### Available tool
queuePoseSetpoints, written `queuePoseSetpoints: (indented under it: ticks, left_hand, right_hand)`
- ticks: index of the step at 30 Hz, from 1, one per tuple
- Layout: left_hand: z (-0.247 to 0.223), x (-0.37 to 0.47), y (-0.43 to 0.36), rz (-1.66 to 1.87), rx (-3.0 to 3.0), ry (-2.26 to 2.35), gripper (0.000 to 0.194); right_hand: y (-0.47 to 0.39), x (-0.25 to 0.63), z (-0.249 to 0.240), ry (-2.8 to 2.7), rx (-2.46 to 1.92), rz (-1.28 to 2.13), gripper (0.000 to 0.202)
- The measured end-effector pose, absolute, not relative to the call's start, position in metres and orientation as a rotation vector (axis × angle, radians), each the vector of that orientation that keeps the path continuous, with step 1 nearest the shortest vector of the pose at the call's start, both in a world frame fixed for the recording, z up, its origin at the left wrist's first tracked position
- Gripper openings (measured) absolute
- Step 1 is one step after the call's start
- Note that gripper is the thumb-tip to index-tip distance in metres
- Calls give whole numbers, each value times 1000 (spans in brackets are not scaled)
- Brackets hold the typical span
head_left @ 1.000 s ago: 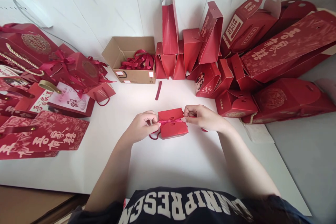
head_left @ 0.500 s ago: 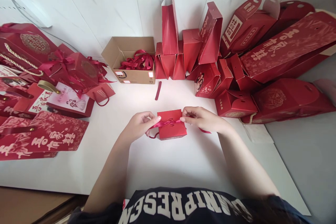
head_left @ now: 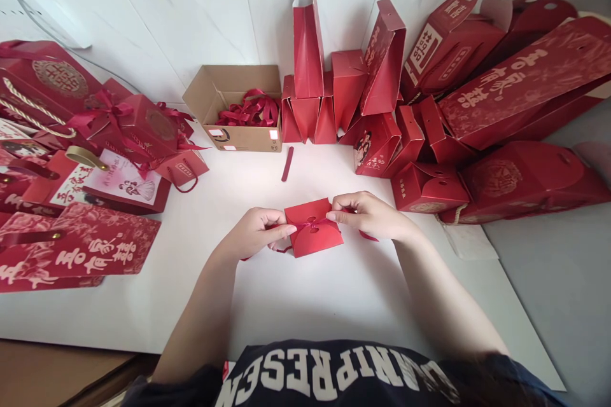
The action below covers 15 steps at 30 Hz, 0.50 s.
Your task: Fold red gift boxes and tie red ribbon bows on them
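A small red gift box (head_left: 318,243) sits on the white table in front of me. Across its top runs a thin dark-pink ribbon (head_left: 312,224), drawn together near the middle over the round cut-outs. My left hand (head_left: 261,230) is closed at the box's left side, pinching the ribbon between thumb and fingers. At the right side, my right hand (head_left: 365,213) grips the ribbon in the same way. A loose ribbon end hangs below the right hand. Near my left fingers a dark red cord sticks out from the box; its far end is hidden.
Behind the box lies a flat dark-red strip (head_left: 287,164). An open cardboard box (head_left: 248,138) with heaped ribbon stands against the wall. Several red gift boxes (head_left: 413,191) crowd the right and back. Decorated bags and boxes (head_left: 109,235) fill the left.
The small box has tipped and turned slightly, so more of its flap side faces up. The ribbon looks narrower across it. My left hand has turned a little.
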<state>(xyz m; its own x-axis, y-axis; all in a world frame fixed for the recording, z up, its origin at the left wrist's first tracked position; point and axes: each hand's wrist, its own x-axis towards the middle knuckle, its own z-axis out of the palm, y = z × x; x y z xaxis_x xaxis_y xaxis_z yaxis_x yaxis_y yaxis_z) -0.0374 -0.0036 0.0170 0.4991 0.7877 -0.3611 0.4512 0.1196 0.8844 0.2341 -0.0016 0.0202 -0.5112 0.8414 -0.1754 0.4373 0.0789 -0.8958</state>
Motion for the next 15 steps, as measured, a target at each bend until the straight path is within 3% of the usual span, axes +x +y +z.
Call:
queuePoseSetpoints:
  ticks: [15]
  left_hand:
    - [23, -54, 4, 225, 1489, 831, 28]
  right_hand:
    - [1, 234, 14, -2006, -1358, 1371, 37]
